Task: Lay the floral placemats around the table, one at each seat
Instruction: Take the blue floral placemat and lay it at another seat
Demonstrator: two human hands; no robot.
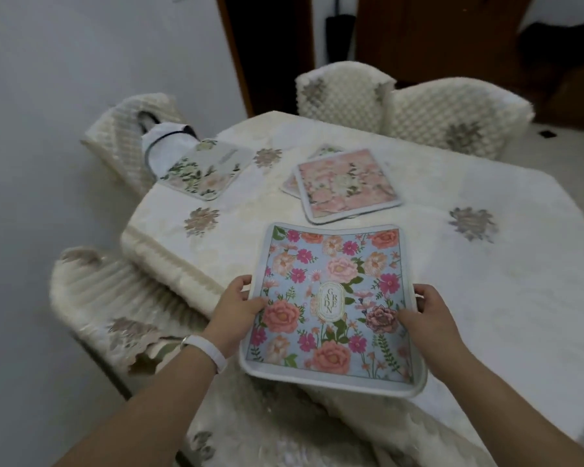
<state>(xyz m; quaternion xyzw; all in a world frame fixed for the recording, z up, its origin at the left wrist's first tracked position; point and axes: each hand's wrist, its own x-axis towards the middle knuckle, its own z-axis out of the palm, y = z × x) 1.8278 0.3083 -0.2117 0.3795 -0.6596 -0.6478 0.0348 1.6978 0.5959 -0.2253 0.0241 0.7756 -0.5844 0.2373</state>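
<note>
left hand [238, 306]: grips the left edge of the blue placemat [331, 305], thumb on top, fingers curled under the rim. White band [207, 351] on that wrist.
right hand [430, 318]: grips the right edge of the same mat, thumb lying on the print, fingers wrapped around the border.
blue placemat: held between both hands over the near edge of the table [486, 298]; near end hangs out past the edge, far end curls up slightly. Can't tell whether the far end touches the cloth. Blue ground, pink and peach flowers, oval label in the middle.
table: covered with a cream cloth carrying grey-brown flower motifs.
near-left chair [108, 298]: cream cover, just beside the table's left corner.
pink placemat [346, 185]: flat near the table's middle, beyond the blue one and apart from it. Lies on top of another mat [292, 185], which only shows at its left edge and far corner.
pale green placemat [204, 171]: at the far-left edge of the table, apart from the pink stack.
white bag [164, 143]: dark trim, sits on the far-left chair [115, 129], right behind the green mat.
far chairs [452, 116]: two, cream quilted covers, side by side at the far side of the table.
</note>
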